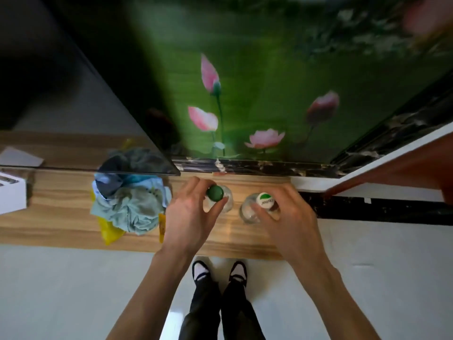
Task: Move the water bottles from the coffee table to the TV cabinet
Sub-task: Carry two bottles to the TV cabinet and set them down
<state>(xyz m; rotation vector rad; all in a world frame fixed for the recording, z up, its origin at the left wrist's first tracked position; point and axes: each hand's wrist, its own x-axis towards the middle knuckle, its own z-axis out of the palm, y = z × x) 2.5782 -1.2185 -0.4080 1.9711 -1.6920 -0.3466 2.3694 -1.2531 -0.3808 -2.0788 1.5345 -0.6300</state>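
Observation:
Two clear water bottles stand upright on the wooden TV cabinet (61, 217), seen from straight above. The left bottle (226, 201) has a dark green cap. My left hand (191, 214) wraps its fingers around that bottle's neck just under the cap. The right bottle (247, 212) has a white cap with green print. My right hand (289, 217) holds this one at the shoulder, fingers curled round its near side. Both bottles rest on the cabinet top, close to the wall.
A bundle of blue and grey cloth (130, 202) on a yellow bag (109, 233) lies left of the bottles. A white box (12, 192) sits at far left. The dark TV screen (81, 133) overhangs the cabinet. My feet (218, 273) stand on white floor.

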